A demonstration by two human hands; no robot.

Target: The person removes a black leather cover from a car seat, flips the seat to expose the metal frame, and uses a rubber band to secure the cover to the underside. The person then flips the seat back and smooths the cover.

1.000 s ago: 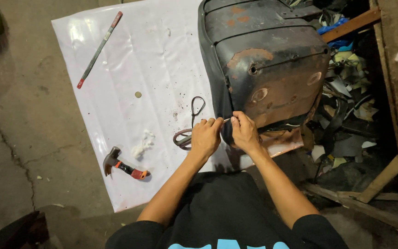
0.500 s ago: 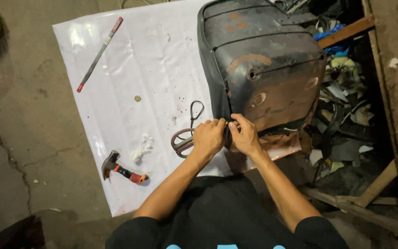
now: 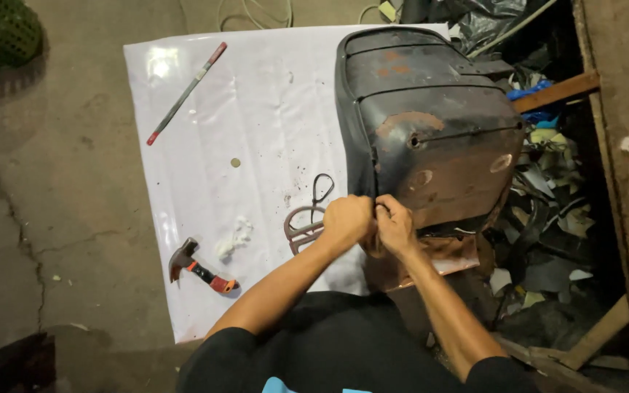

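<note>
seat base (image 3: 431, 138) — dark, rusty, upturned — is lying on the white sheet (image 3: 256, 131), its long axis running away from the person. left hand (image 3: 347, 222) and right hand (image 3: 396, 227) are pressing together at its near edge, fingers curled, pinching the cover's rim there. compared with a second ago, both hands are sitting closer together.

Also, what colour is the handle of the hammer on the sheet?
The hammer handle is red and black, in the head view.
</note>
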